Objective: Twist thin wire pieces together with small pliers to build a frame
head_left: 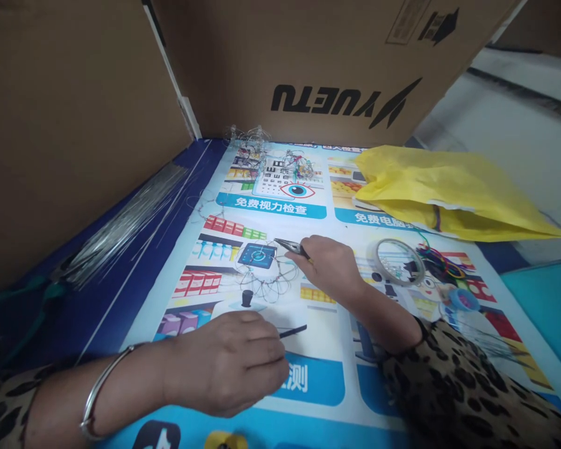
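My right hand [330, 265] is wrapped round a pair of needle-nose pliers [290, 246], whose jaws point left. Just below the jaw tips lies a thin wire piece [265, 293] bent into a ring of petal-like loops, resting over the printed sheet. Nearer to me, my left hand [229, 362] is closed like a fist, back of the hand up and a silver bangle on the wrist. Its fingertips are tucked out of sight, so whatever they may hold is hidden. A dark thin line beside its knuckles seems part of the print.
More looped wire pieces [295, 166] lie at the back. Straight wires [126, 218] and green-handled pliers [53, 287] are at left. To the right are a yellow bag [458, 187], a round clear container [399, 262], coloured cords [442, 262] and a blue spool [465, 299]. Cardboard walls [243, 56] stand behind.
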`<action>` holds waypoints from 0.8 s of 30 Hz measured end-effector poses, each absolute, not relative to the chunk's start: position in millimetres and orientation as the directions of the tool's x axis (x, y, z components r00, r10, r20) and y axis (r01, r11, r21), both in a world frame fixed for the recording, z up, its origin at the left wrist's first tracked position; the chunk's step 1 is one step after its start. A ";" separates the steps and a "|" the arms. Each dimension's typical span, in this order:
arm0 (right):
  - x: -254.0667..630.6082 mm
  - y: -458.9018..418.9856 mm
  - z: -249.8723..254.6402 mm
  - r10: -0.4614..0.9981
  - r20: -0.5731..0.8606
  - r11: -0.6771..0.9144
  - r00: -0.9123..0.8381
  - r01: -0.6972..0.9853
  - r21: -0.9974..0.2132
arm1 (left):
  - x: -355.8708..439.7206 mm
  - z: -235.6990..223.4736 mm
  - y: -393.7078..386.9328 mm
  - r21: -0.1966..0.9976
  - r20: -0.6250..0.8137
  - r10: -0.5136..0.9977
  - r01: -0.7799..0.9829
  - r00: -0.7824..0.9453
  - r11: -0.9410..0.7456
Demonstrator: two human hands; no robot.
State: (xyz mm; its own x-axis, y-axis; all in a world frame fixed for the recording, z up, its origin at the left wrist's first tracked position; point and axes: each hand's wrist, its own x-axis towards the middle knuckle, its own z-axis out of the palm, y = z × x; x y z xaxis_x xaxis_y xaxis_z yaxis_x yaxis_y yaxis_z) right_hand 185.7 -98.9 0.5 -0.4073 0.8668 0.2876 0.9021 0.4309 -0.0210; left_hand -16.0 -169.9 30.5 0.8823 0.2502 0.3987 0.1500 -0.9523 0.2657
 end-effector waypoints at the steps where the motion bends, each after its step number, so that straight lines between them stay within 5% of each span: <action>1: 185.5 -99.7 0.7 0.864 0.287 0.438 -0.414 0.899 -0.020 | -16.1 29.8 -170.3 0.253 0.398 0.250 0.156 0.883 -0.955; 16: 184.7 -101.0 -0.2 0.852 0.280 0.459 -0.443 0.888 0.009 | -20.0 24.1 -180.7 0.031 0.390 0.359 0.378 0.848 -0.925; 24: 184.1 -100.7 -0.7 0.846 0.292 0.462 -0.447 0.887 0.018 | -18.7 20.5 -183.0 -0.011 0.248 0.442 0.459 0.862 -0.888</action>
